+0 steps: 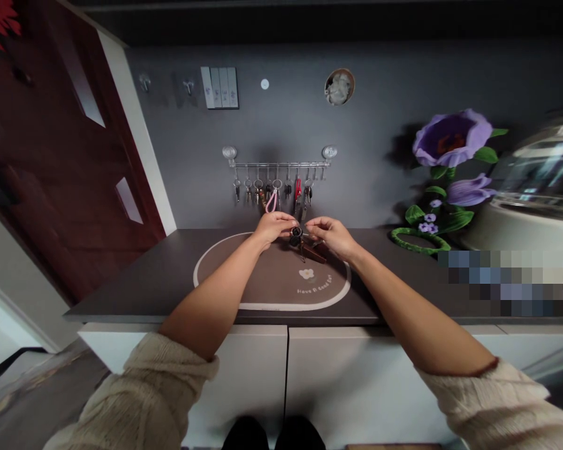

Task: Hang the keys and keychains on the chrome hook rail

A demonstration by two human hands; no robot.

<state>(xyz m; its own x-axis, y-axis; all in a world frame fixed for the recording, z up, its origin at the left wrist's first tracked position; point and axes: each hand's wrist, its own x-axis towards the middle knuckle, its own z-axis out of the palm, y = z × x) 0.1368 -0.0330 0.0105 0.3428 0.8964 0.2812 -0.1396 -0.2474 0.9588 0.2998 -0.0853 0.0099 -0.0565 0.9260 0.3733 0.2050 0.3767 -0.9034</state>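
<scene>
On the dark grey countertop there's a rounded brown mat with a cream rim, and over its back half a round metal key ring sits between both hands. Left hand looks to be pinching it; right hand has fingertips bunched just beside it, can't tell if they've got anything. The long brown fob slants down and rightward, nearer the right hand. Behind, small metal keys hang off a clear hook rail.
</scene>
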